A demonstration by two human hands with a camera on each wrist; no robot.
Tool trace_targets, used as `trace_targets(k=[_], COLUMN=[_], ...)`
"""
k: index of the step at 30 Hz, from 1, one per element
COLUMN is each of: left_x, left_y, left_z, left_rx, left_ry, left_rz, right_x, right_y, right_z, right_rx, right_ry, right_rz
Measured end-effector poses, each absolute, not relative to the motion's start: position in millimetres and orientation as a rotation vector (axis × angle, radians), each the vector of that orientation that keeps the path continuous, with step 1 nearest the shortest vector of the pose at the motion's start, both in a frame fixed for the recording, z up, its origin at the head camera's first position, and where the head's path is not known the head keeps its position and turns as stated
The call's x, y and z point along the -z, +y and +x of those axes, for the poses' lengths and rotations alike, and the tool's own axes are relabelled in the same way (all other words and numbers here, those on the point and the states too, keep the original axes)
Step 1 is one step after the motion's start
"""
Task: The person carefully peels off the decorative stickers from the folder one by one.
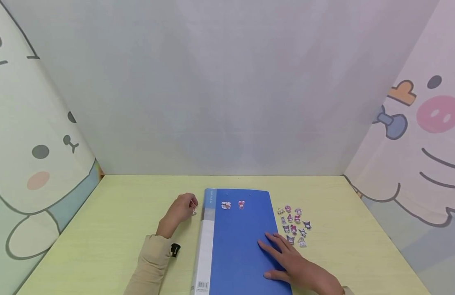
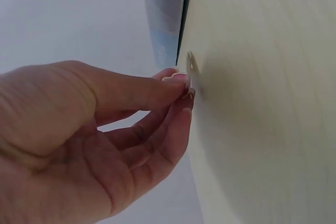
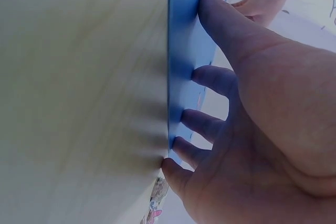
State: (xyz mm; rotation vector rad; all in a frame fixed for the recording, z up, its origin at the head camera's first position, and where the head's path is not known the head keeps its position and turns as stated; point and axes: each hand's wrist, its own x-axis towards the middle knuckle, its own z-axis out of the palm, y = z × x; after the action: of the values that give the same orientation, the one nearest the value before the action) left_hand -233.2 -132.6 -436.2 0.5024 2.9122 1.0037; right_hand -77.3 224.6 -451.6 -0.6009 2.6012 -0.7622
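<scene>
Left of a blue binder [image 1: 238,237], my left hand [image 1: 181,208] pinches a small cartoon sticker [image 2: 179,77] between thumb and fingertips, just over the table. A thin pale piece [image 2: 191,69] stands edge-on at those fingertips; whether it is part of the same sticker I cannot tell. My right hand [image 1: 292,262] rests with fingers spread on the binder's right side, the little finger at its edge in the right wrist view. Near the binder's top sit two stickers, a white one [image 1: 226,205] and a pink one [image 1: 241,204].
Several loose cartoon stickers [image 1: 294,229] lie on the pale yellow table [image 1: 113,229] right of the binder. A small black object [image 1: 175,250] shows beside the left sleeve [image 1: 153,254]. A plain backdrop [image 1: 220,102] rises behind the table, with cartoon-printed cloth on both sides.
</scene>
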Motion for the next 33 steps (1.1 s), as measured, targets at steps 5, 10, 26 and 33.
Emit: trace_targets(k=[5, 10, 26, 33], left_x=[441, 440, 447, 445], left_y=[-132, -129, -104, -90], left_z=[-236, -235, -234, -232], left_rx=[-0.996, -0.923, -0.802, -0.862], left_ry=[2.924, 2.973, 3.181, 3.151], left_rz=[0.49, 0.452, 0.404, 0.435], right_x=[451, 450, 453, 458], right_y=[226, 226, 225, 227], right_z=[-77, -78, -79, -80], right_rx=[0.751, 0.75, 0.783, 0.776], right_ry=[2.615, 2.617, 2.58, 2.601], right_rz=[-0.611, -0.616, -0.596, -0.615])
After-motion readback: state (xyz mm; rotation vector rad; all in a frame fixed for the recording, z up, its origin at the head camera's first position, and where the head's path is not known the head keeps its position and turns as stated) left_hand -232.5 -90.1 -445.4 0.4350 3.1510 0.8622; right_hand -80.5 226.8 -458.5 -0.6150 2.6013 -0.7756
